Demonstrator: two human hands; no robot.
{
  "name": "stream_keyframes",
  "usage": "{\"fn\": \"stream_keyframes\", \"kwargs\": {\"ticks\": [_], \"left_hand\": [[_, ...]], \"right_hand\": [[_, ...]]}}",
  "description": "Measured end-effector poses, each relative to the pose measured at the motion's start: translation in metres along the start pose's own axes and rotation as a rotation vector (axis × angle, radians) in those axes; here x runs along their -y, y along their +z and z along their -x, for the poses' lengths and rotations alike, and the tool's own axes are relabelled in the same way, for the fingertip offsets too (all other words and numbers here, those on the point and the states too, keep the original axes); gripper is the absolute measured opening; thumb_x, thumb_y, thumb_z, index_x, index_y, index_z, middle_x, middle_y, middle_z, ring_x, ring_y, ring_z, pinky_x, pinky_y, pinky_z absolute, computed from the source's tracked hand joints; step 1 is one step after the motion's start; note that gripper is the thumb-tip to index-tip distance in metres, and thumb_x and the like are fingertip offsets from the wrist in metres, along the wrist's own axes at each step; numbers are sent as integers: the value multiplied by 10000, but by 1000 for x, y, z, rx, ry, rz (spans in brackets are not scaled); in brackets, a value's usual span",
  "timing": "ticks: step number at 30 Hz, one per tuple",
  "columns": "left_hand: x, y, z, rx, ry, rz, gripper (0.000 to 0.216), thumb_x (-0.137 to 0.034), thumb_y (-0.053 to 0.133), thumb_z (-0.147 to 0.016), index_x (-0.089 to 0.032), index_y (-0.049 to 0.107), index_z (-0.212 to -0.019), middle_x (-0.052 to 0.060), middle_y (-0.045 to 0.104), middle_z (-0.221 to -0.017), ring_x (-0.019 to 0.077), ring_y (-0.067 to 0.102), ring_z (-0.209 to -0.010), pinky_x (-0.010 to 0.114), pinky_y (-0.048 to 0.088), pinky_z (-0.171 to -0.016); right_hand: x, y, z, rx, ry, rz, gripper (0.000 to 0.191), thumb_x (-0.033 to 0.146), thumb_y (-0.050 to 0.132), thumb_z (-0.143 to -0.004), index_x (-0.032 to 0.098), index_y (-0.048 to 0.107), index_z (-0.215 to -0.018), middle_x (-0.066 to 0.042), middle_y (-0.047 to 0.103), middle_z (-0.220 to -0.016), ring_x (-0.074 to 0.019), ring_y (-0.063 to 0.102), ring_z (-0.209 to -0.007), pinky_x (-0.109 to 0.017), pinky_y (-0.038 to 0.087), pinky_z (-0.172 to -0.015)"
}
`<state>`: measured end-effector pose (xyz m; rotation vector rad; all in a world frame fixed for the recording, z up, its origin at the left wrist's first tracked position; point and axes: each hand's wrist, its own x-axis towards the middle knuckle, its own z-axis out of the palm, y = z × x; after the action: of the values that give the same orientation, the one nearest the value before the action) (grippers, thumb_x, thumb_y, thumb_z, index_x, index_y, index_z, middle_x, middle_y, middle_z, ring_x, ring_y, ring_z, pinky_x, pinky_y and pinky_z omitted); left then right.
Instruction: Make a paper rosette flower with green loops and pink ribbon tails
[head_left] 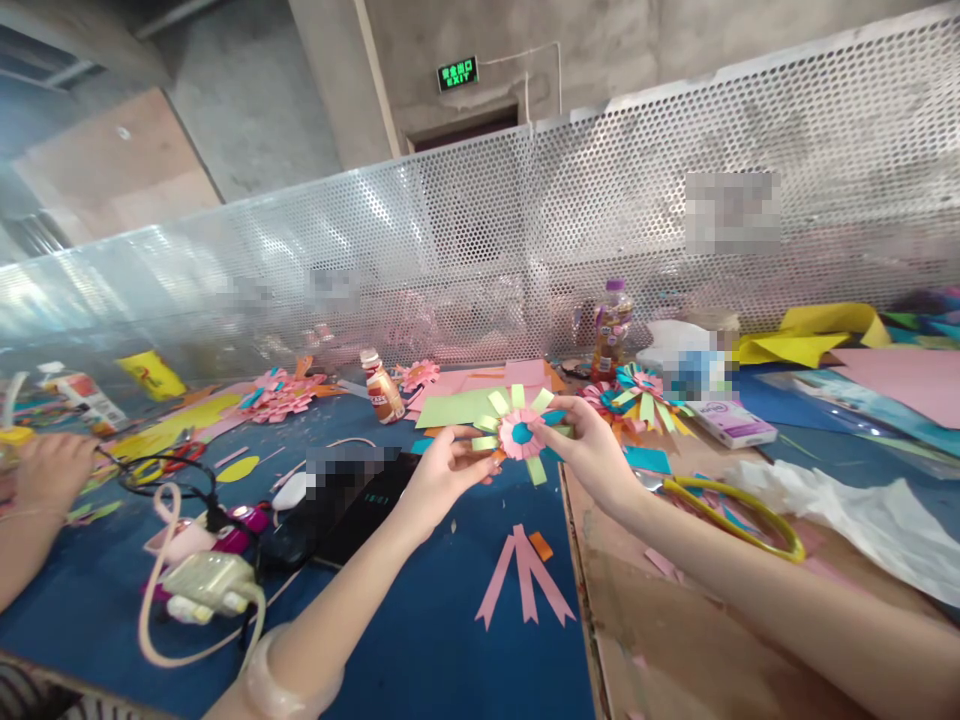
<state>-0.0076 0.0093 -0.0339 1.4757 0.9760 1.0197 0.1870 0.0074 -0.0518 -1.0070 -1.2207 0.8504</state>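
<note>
Between my two hands, raised over the table, is a paper flower (523, 434) with a pink ring, a blue centre and pale green and blue strips around it. My left hand (448, 470) pinches its lower left edge, where a bit of orange shows at the fingertips. On the right side, my right hand (589, 447) grips it with thumb and fingers closed on the edge. Below the flower, pink paper ribbons (525, 580) with notched ends fan out on the blue tabletop, beside a small orange paper piece (540, 546).
A black phone (367, 510), cables and a charger (210, 580) lie left. A small bottle (381, 387) and a purple-capped bottle (612, 330) stand behind. Yellow-handled scissors (739, 515) and crumpled white tissue (855, 510) lie right. Another person's hand (56, 470) rests far left.
</note>
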Motion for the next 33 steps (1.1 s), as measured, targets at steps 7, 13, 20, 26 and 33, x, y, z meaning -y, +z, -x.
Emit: {"fn": "stream_keyframes", "kwargs": {"ticks": [7,13,20,26,33], "left_hand": [[-2,0,1,29,-20,26,376,-255,721,-701,-157,528,-1008,80,641,-983,183,621,-858,276,503,-686],[-4,2,2,41,-39,44,382,-249,736,-691,-150,545,-1007,74,641,-971,149,598,-795,242,473,-651],[-5,0,3,52,-52,84,366,-225,708,-721,-144,537,-1035,82,639,-975,166,601,-843,243,473,-645],[-4,1,3,42,-68,115,345,-222,707,-722,-146,552,-1020,74,644,-955,164,619,-820,248,472,-652],[-3,0,3,27,-73,135,372,-217,713,-708,-137,554,-1034,80,642,-945,183,623,-837,259,474,-658]], "right_hand": [[-1,0,-1,9,-11,-21,346,408,667,-726,216,506,-964,-11,618,-836,-164,613,-734,-271,458,-586],[0,0,0,12,-12,-21,345,400,666,-730,208,503,-965,-19,617,-829,-172,613,-745,-282,464,-595],[0,0,1,14,-21,-26,328,397,662,-737,218,507,-964,-12,609,-805,-176,611,-742,-297,466,-610],[-2,0,1,7,-27,-22,342,410,667,-722,227,506,-962,10,559,-754,-178,596,-730,-310,472,-620],[-2,1,2,16,-21,-26,346,408,660,-726,221,500,-969,16,539,-742,-164,582,-699,-309,466,-623]]}}
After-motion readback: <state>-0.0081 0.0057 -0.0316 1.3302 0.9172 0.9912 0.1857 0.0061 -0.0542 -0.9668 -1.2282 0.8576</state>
